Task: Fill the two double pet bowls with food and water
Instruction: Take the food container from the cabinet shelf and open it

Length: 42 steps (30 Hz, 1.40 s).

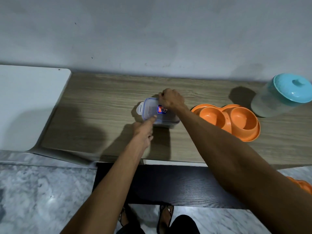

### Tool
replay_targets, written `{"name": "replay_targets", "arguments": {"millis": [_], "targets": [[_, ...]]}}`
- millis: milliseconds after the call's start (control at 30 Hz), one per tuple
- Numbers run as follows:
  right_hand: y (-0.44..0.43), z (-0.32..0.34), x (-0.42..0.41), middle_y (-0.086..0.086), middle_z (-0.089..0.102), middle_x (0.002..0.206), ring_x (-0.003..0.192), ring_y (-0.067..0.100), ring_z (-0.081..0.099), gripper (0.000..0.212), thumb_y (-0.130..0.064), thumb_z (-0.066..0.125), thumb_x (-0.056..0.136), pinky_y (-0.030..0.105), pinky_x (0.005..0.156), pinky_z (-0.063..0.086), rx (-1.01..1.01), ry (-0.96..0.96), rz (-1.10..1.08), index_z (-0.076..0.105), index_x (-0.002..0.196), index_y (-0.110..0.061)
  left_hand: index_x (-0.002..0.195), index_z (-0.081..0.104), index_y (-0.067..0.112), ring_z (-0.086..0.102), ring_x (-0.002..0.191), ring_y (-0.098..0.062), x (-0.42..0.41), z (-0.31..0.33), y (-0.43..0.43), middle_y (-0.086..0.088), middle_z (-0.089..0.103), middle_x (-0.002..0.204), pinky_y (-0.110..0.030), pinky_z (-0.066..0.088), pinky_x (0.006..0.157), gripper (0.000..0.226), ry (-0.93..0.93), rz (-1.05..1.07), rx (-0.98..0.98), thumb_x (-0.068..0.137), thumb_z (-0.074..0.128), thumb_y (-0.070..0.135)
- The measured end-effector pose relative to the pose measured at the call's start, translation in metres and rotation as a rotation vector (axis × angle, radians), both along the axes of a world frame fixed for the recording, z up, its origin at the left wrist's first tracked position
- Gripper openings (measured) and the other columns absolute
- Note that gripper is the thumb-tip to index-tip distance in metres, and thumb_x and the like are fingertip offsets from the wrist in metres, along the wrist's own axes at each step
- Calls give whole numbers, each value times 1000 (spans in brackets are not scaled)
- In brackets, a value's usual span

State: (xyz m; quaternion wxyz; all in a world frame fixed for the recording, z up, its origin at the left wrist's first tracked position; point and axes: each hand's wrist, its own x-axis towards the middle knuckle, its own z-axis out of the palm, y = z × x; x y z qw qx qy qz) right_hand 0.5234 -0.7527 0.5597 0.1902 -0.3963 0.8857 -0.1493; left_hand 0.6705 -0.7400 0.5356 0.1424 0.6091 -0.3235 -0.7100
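Observation:
A clear plastic food container (pixel 152 109) with a blue-rimmed snap lid and a red-and-blue sticker sits in the middle of the wooden shelf top (pixel 104 102). My left hand (pixel 144 128) presses on its near edge with a finger on the lid. My right hand (pixel 170 98) is closed over the container's far right corner, at a lid clip. An empty orange double pet bowl (pixel 231 119) lies to the right of the container. A second orange bowl (pixel 302 185) peeks out at the right edge, mostly hidden by my right forearm. A translucent jug with a teal lid (pixel 280 97) stands at far right.
A white board or table top (pixel 28 105) adjoins the shelf on the left. A grey wall rises right behind the shelf. Below the front edge are a dark lower shelf (pixel 168 184), marble floor and my sandalled feet.

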Motion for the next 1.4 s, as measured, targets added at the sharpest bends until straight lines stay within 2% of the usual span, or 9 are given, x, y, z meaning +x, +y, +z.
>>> {"name": "replay_targets", "arguments": {"millis": [67, 267, 433, 700, 800, 933, 1067, 1233, 1400], "targets": [[-11, 3, 1, 15, 62, 131, 117, 36, 58, 50, -50, 43, 94, 40, 88, 42, 123, -63, 17, 64, 122, -14, 129, 53, 11, 59, 113, -23, -5, -4, 5, -5, 61, 125, -40, 43, 105, 59, 81, 5, 68, 79, 78, 29], [-20, 5, -1, 11, 62, 133, 119, 32, 58, 53, -54, 38, 91, 36, 84, 38, 234, -86, 16, 64, 121, -19, 110, 55, 13, 56, 74, -21, -15, 3, 8, -6, 58, 83, -36, 50, 65, 21, 214, 161, 177, 91, 64, 11], [-20, 0, 3, 14, 68, 120, 109, 34, 61, 57, -59, 39, 89, 37, 85, 42, 150, -32, -37, 70, 109, -15, 124, 59, 7, 62, 109, -30, -19, 0, 13, -13, 66, 112, -48, 50, 100, 40, 217, 233, 160, 86, 70, 8], [-12, 1, 4, 13, 63, 124, 117, 33, 55, 50, -54, 46, 87, 48, 102, 31, 13, -10, -46, 65, 109, -14, 143, 31, 11, 56, 112, -19, -21, -4, 20, -1, 54, 124, -30, 44, 101, 72, 34, 270, -163, 84, 73, 8], [7, 9, -6, 16, 54, 132, 125, 35, 50, 50, -48, 50, 87, 48, 103, 33, -126, -5, -133, 57, 120, -11, 140, 37, 19, 63, 112, -31, -14, 1, 21, -6, 60, 128, -51, 52, 97, 72, -3, 186, -251, 80, 76, 10], [47, 6, -20, 26, 66, 112, 106, 40, 63, 54, -46, 58, 83, 36, 80, 47, -170, -262, -342, 66, 105, 2, 130, 53, 14, 65, 112, -29, -5, 9, 22, -9, 66, 124, -50, 51, 99, 51, 25, 120, -263, 83, 74, 10], [73, -9, -25, 24, 68, 82, 79, 38, 68, 46, -35, 61, 53, 47, 68, 60, -150, -536, -459, 67, 77, 3, 130, 55, 12, 64, 111, -31, 1, 11, 27, -12, 65, 124, -53, 52, 97, 53, 83, 105, -291, 82, 75, 11], [80, 19, -18, 22, 63, 68, 63, 31, 61, 11, -5, 66, 69, 36, 56, 45, -276, -580, -484, 61, 62, 1, 126, 61, 15, 56, 121, -42, 9, 20, 32, -17, 66, 123, -57, 45, 99, 46, 60, 60, -361, 85, 72, 32], [69, 46, -10, 15, 57, 64, 53, 26, 57, 15, 0, 59, 79, 30, 50, 52, -449, -721, -493, 56, 66, -6, 130, 61, 21, 60, 112, -25, 16, 21, 31, -9, 62, 130, -42, 50, 97, 62, 28, 71, -337, 91, 45, 66]]}}
